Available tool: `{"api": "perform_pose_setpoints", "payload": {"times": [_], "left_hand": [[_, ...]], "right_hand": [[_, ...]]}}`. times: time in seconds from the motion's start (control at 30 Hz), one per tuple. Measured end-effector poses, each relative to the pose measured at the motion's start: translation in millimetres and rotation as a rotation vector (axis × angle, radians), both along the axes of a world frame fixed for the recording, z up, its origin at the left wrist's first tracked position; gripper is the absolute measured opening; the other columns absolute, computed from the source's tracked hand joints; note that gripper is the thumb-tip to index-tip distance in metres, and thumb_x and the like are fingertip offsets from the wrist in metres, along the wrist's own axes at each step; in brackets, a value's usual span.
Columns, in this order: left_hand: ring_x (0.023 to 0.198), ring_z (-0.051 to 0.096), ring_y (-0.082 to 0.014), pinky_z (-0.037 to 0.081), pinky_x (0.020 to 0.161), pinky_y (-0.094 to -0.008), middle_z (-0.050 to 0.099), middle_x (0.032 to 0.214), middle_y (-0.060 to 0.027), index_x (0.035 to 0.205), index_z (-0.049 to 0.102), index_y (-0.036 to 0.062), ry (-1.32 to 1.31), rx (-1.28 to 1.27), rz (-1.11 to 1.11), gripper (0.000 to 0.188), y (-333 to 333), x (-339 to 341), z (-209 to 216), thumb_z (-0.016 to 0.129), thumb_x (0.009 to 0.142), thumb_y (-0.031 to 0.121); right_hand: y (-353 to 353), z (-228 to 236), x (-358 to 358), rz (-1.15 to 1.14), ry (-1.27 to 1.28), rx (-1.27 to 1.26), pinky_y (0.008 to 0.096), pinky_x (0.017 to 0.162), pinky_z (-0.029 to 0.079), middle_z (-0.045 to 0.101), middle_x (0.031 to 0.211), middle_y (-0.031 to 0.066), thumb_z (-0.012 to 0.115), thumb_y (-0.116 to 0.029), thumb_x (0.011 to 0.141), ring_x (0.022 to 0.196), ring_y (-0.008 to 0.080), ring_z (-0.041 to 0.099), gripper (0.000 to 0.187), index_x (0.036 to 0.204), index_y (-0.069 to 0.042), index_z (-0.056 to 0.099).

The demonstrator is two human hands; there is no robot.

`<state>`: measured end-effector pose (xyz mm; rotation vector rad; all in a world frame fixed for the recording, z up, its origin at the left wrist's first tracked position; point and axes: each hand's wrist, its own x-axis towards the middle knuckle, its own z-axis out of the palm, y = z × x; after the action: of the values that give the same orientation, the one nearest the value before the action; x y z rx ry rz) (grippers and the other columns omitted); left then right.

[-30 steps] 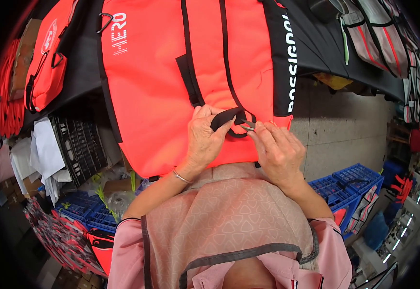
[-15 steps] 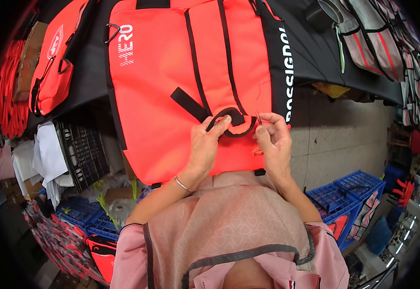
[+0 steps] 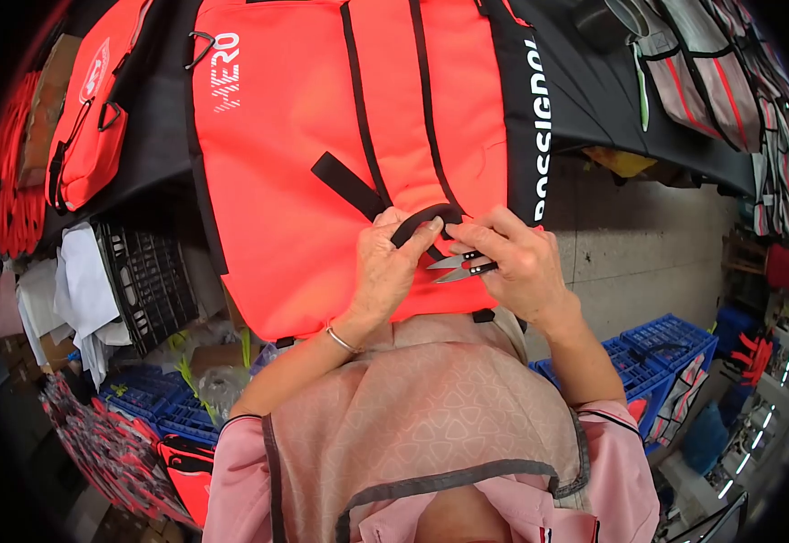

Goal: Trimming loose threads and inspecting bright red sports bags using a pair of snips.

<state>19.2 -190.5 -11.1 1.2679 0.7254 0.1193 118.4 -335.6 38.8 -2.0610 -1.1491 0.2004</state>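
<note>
A bright coral-red bag (image 3: pixel 277 222) with black edging lies in front of me, its near end by my apron. A padded strap (image 3: pixel 394 109) with black binding runs down it toward my hands, and a black webbing tab (image 3: pixel 347 184) sticks out beside it. My left hand (image 3: pixel 383 271) pinches the black-bound end of the strap between thumb and fingers. My right hand (image 3: pixel 526 271) is closed round small thread snips (image 3: pixel 453 273), blades pointing left and apart. Its thumb and forefinger also meet at the strap's edge; whatever they pinch there is too small to make out.
Another coral-red bag (image 3: pixel 95 118) lies at the far left on the black-covered table (image 3: pixel 593 109). A grey cup (image 3: pixel 625 18) and grey striped straps (image 3: pixel 702 81) are at the far right. Blue crates (image 3: pixel 657 348) stand low at right, and a black crate (image 3: pixel 145 281) at left.
My right hand has turned and moved in against the strap end, bringing the snips' blades into plain view. The strap end is folded up more in my left hand. The bag has shifted slightly left.
</note>
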Motion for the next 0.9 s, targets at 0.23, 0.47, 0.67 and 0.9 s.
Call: {"api": "perform_pose_setpoints", "payload": {"times": [0.23, 0.47, 0.67, 0.9], "left_hand": [[0.081, 0.05, -0.0111, 0.039, 0.071, -0.0283, 0.054, 0.079, -0.0012, 0.084, 0.072, -0.001, -0.007, -0.088, -0.087, 0.015, 11.7, 0.6, -7.3, 0.072, 0.084, 0.014], [0.081, 0.05, -0.0105, 0.04, 0.072, -0.0268, 0.055, 0.081, -0.0008, 0.086, 0.072, -0.0006, -0.018, -0.122, -0.159, 0.015, 18.3, -2.7, -16.0, 0.073, 0.084, 0.014], [0.084, 0.05, -0.0106, 0.041, 0.075, -0.0267, 0.056, 0.082, -0.0003, 0.091, 0.074, 0.0022, -0.045, -0.011, -0.235, 0.012, 18.1, -5.5, -15.1, 0.073, 0.082, 0.011], [0.086, 0.051, -0.0155, 0.041, 0.08, -0.0298, 0.061, 0.084, -0.0012, 0.095, 0.076, 0.0064, -0.083, 0.233, -0.287, 0.015, 18.4, -4.3, -36.0, 0.074, 0.08, 0.01]], "right_hand": [[6.3, -2.5, 4.5, 0.234, -0.324, -0.16, 0.0313, 0.05, 0.049, 0.056, 0.078, 0.0039, 0.064, -0.002, 0.071, 0.061, 0.0183, 0.062, 0.023, 0.094, -0.007, 0.068], [-2.9, -34.1, 1.9, 0.132, 0.194, 0.031, 0.0317, 0.056, 0.047, 0.05, 0.084, 0.0077, 0.062, 0.009, 0.076, 0.065, 0.0219, 0.057, 0.021, 0.092, -0.002, 0.055], [-11.0, -31.8, -4.2, 0.049, 0.557, 0.014, 0.0288, 0.065, 0.045, 0.047, 0.085, 0.0096, 0.058, 0.014, 0.083, 0.071, 0.0168, 0.052, 0.016, 0.091, 0.0, 0.053], [-20.4, -23.8, -33.0, 0.148, 0.635, 0.033, 0.0292, 0.069, 0.045, 0.052, 0.087, 0.0064, 0.058, -0.001, 0.092, 0.076, 0.0137, 0.052, 0.0, 0.092, -0.001, 0.057]]}}
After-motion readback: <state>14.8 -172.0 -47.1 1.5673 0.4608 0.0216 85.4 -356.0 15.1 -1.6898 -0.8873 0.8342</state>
